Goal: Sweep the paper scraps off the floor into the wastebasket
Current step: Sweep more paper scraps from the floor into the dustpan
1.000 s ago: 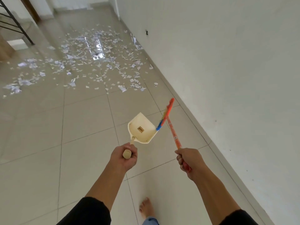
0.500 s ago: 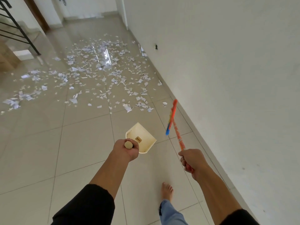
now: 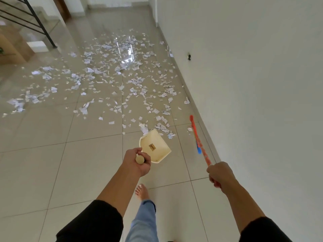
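White paper scraps [image 3: 122,81] lie scattered across the glossy tiled floor ahead of me, reaching from the left side to the wall on the right. My left hand [image 3: 137,161] grips the handle of a cream dustpan [image 3: 155,147], held above the floor with its mouth at the nearest scraps. My right hand [image 3: 218,173] grips the orange handle of a small broom [image 3: 197,138] with orange and blue bristles, pointing forward along the wall. No wastebasket is in view.
A white wall [image 3: 253,84] with a skirting runs along the right. A black stair railing [image 3: 35,20] and steps stand at the far left. My bare foot [image 3: 141,191] and jeans leg are below the dustpan.
I have walked forward, so the scraps are now much closer. The dustpan has come near the front scraps, and the broom has swung to point more along the wall.
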`<action>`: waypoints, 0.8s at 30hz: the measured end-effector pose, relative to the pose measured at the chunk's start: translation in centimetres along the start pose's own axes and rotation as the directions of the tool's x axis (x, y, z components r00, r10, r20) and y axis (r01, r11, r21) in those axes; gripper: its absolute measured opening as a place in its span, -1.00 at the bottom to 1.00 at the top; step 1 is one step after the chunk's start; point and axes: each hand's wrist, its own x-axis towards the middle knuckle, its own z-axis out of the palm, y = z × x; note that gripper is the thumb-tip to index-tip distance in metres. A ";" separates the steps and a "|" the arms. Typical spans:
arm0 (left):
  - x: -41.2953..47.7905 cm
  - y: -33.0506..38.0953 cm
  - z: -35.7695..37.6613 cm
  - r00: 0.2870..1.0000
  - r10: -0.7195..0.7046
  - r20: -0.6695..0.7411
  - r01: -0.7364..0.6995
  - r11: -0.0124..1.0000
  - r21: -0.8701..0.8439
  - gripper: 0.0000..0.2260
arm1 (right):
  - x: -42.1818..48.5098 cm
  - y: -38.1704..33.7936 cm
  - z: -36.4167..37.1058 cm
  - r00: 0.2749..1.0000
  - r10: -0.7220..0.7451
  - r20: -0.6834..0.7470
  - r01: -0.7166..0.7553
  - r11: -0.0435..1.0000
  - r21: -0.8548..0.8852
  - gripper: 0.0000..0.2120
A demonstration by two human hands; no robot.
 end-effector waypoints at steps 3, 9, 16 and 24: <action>4.0 3.6 4.3 1.000 -0.017 -0.010 0.016 1.000 -0.018 -0.85 | 4.5 -3.6 1.6 0.999 0.029 -0.037 -0.031 0.997 -0.067 -0.84; 9.9 12.2 12.3 0.996 -0.027 -0.082 0.031 0.998 0.049 -0.88 | 12.5 -12.5 8.1 0.960 0.265 0.085 -0.276 0.947 0.166 -0.77; 14.2 19.9 19.1 0.984 0.014 -0.178 0.004 0.995 0.101 -0.93 | 15.2 -23.0 14.9 0.889 0.294 0.352 -0.428 0.806 0.409 -0.88; 18.4 23.8 25.6 0.973 0.083 -0.214 -0.069 0.995 0.073 -0.84 | 18.1 -29.6 11.4 0.907 0.218 0.360 -0.385 0.775 0.501 -0.92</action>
